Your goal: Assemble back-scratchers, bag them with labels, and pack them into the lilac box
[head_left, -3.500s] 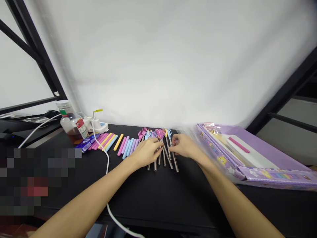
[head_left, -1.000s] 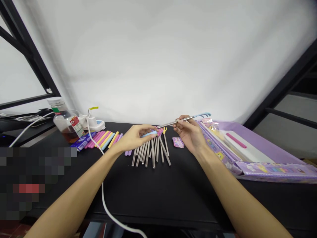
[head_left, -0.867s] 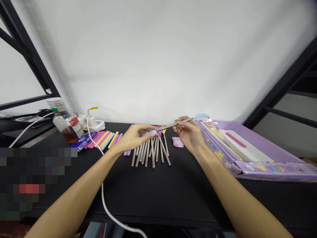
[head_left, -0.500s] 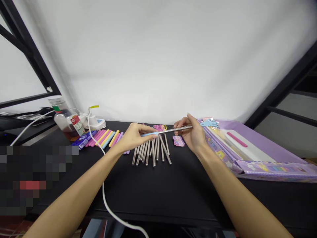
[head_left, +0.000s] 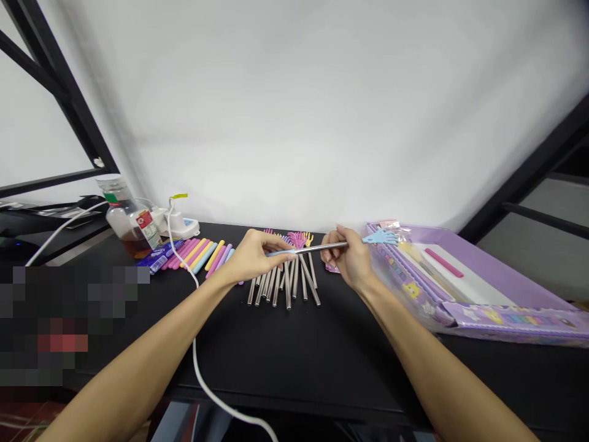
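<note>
Held level between both hands is a back scratcher (head_left: 317, 248) with a metal rod, a light blue handle and a blue claw-shaped head (head_left: 381, 237). My left hand (head_left: 251, 258) pinches the blue handle, which meets the rod's end. My right hand (head_left: 350, 255) wraps round the rod just short of the head. Below and behind them several metal rods (head_left: 288, 285) lie fanned on the black table, with pink, purple and yellow claw heads (head_left: 301, 238) at their far ends. Several coloured handles (head_left: 202, 258) lie in a row to the left.
On the right stands an open purple box (head_left: 497, 258) holding a pink handle (head_left: 444, 263). At left are a jar of dark liquid (head_left: 131, 221), a blue packet (head_left: 160, 258) and a power strip (head_left: 186, 228). A white cable (head_left: 197, 362) crosses the table (head_left: 294, 356).
My right hand has closed its fingers more firmly round the rod and moved slightly left. The claw head has shifted a little left with it. My left hand still pinches the handle.
</note>
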Available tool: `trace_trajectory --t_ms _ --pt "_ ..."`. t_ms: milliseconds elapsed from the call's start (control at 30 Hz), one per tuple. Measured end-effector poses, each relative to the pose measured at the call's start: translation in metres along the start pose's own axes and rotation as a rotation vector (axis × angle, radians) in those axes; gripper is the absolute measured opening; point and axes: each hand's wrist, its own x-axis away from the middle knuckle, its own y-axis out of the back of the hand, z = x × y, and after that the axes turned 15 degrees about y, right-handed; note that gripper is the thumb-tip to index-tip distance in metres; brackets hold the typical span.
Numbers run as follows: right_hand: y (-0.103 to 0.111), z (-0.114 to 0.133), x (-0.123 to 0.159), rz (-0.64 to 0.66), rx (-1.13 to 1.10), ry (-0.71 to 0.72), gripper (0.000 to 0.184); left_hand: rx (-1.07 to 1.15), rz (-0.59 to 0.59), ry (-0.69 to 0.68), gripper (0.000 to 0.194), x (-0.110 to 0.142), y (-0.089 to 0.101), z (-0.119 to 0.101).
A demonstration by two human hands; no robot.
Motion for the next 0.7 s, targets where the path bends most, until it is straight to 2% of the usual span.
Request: trace_trajectory --t_ms 133,267,400,467,567,700 --pt "-0.01 -0.008 0.006 0.074 0.011 0.025 0.054 0.04 0.036 -0.013 0.025 0.003 -0.01 -0.005" --pt "-0.02 -0.014 0.01 0.115 0.088 0.05 0.06 0.055 0.051 -0.017 0.026 0.004 -0.016 -0.008" --pt "-0.019 -0.012 0.006 0.126 0.049 -0.039 0.053 0.018 0.083 -0.036 0.03 0.001 -0.013 -0.005" --pt "-0.015 -0.009 0.001 0.055 -0.031 -0.113 0.042 -0.031 0.066 -0.054 0.031 -0.002 -0.007 -0.002" --pt "-0.005 -0.003 -0.006 -0.131 -0.147 -0.114 0.036 -0.093 -0.025 -0.053 0.034 -0.006 0.004 0.0" --pt "0.007 0.002 -0.011 -0.188 -0.198 -0.105 0.038 -0.142 -0.045 -0.063 0.033 -0.007 0.014 0.0"
